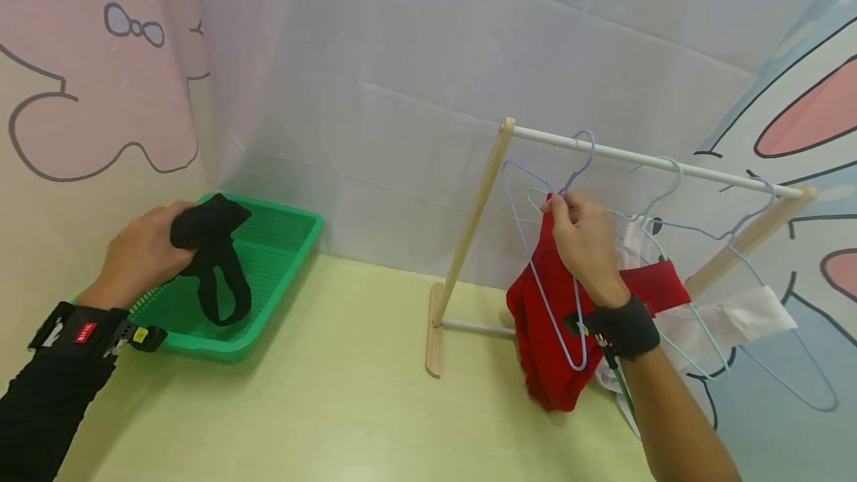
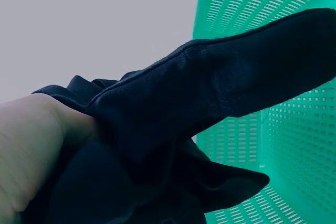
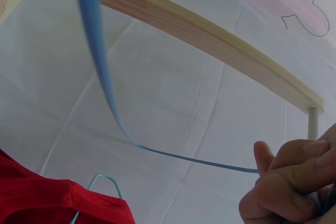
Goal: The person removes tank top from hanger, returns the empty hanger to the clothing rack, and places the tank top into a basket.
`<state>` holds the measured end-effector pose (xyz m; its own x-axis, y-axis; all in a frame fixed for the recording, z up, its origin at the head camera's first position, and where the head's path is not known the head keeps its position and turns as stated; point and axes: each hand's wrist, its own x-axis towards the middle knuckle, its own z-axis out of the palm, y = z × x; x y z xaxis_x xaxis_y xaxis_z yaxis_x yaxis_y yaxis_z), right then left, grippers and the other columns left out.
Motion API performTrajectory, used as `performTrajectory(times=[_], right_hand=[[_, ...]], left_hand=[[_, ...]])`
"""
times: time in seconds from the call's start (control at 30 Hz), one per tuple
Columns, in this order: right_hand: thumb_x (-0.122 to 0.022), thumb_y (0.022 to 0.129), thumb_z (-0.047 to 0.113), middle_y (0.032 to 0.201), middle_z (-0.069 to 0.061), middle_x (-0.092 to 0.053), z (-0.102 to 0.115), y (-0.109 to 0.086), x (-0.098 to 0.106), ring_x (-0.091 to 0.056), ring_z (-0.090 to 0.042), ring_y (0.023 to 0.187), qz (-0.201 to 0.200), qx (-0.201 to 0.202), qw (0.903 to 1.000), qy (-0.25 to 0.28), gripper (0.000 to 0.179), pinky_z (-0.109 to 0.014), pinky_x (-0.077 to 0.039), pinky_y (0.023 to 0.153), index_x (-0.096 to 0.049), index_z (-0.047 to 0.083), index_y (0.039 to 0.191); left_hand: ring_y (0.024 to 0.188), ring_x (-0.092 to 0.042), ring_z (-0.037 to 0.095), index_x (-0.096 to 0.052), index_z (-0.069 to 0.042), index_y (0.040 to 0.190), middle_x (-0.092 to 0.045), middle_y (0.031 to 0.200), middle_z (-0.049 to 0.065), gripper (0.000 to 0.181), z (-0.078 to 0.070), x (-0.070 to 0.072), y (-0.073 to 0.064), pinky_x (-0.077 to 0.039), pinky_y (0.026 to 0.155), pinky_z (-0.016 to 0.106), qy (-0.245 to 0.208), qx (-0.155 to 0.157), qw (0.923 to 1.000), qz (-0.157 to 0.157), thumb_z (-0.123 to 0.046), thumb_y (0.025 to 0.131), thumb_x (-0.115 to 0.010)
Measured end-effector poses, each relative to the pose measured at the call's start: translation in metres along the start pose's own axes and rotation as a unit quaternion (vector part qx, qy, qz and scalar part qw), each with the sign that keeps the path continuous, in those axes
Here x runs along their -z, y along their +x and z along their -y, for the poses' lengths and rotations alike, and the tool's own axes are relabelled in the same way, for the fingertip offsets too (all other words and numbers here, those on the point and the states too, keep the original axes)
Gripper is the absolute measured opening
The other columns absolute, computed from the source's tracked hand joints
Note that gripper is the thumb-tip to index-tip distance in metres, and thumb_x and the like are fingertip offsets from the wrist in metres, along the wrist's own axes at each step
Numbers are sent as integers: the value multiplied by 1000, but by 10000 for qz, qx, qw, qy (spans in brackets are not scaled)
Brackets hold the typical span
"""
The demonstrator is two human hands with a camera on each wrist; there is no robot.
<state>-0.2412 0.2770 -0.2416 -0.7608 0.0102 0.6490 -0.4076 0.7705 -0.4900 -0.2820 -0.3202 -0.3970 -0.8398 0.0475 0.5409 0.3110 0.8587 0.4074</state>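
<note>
At about nine o'clock in the head view, over the green basket [image 1: 230, 348], a black garment [image 1: 210, 225] hangs bunched, its long axis running from twelve to six, with a strap-like loop at the lower end. The left hand [image 1: 147, 248] grips it from the nine o'clock side, the cloth hiding most of the fingers. From the garment, the blue hanger [image 1: 533, 265] lies well apart at three o'clock, so the key relation is sideways: the left hand has the cloth, while the right hand [image 1: 589, 244] is nearer the hanger and pinches it near its neck. The hanger's long bottom bar slants from eleven to five; I cannot tell whether its hook bears on the white rail [image 1: 623, 155]. A red garment [image 1: 549, 378] hangs at the right hand's seven o'clock, white cloth [image 1: 743, 318] towards four. The wooden rack [image 1: 473, 222] stands on the pale worktop [image 1: 375, 393].
</note>
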Motion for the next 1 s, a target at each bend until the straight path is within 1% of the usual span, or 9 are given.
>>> performTrajectory(times=[0.13,0.27,0.37,0.5,0.6,0.67,0.8,0.93,1.0], right_hand=[[-51,113,21,61,-4,-50,0,0,-2,-39,-11,49,-7,-10,10000,-35,37,-25,-30,43,-78,-2,102],[-51,113,23,60,-3,-48,0,0,-3,-38,-13,49,64,-70,9999,-85,38,-27,-30,43,-78,-1,103],[-51,113,22,58,-3,-46,-1,-1,-2,-36,-15,47,134,-78,9998,-100,38,-27,-29,41,-78,-2,102],[-50,113,21,57,-2,-44,-2,-2,-3,-35,-15,46,176,-81,9998,-99,38,-27,-28,40,-77,-2,101],[-50,113,21,57,-3,-44,-3,-2,-3,-35,-16,47,175,-121,9997,-117,38,-28,-28,40,-77,-2,101],[-50,113,21,58,-3,-44,-2,-3,-4,-35,-16,47,165,-124,9997,-136,38,-28,-28,41,-77,-2,101],[-51,113,20,55,-2,-43,-3,-3,-6,-33,-14,45,144,-83,9997,-169,36,-27,-27,39,-78,-2,100],[-52,112,19,53,-1,-43,-3,-3,-10,-31,-12,41,187,-39,9997,-128,36,-27,-24,38,-78,-2,101],[-51,113,20,53,0,-43,-3,-5,-11,-31,-12,42,223,-51,9997,-96,36,-27,-25,38,-78,-2,103]], left_hand=[[102,-62,60,-60,-3,141,-64,119,38,55,3,-2,-3,-48,72,77,56,-7,9998,187,-8,89,-78],[109,-60,63,-57,-2,145,-61,128,40,59,6,-7,-6,-48,76,78,113,28,9986,516,-9,90,-78],[109,-61,62,-56,-1,146,-61,130,41,62,8,-11,-7,-50,76,77,152,-16,9971,750,-7,89,-78],[106,-65,58,-54,-3,148,-62,131,38,66,10,-16,-7,-53,69,71,209,-108,9935,1114,-1,84,-74],[107,-65,54,-55,-5,148,-63,133,35,70,11,-18,-7,-54,68,67,295,-195,9908,1305,2,80,-71],[111,-65,55,-56,-6,147,-64,134,34,69,12,-20,-8,-54,72,69,363,-302,9895,1367,1,81,-73],[115,-63,56,-58,-5,145,-64,134,33,64,11,-25,-13,-55,76,71,385,-501,9874,1448,-1,84,-74],[115,-63,57,-60,-4,143,-65,132,33,62,11,-30,-20,-55,77,70,339,-564,9867,1485,1,83,-74],[115,-63,56,-60,-4,143,-65,132,34,63,12,-32,-22,-56,73,67,354,-557,9862,1519,2,82,-75]])
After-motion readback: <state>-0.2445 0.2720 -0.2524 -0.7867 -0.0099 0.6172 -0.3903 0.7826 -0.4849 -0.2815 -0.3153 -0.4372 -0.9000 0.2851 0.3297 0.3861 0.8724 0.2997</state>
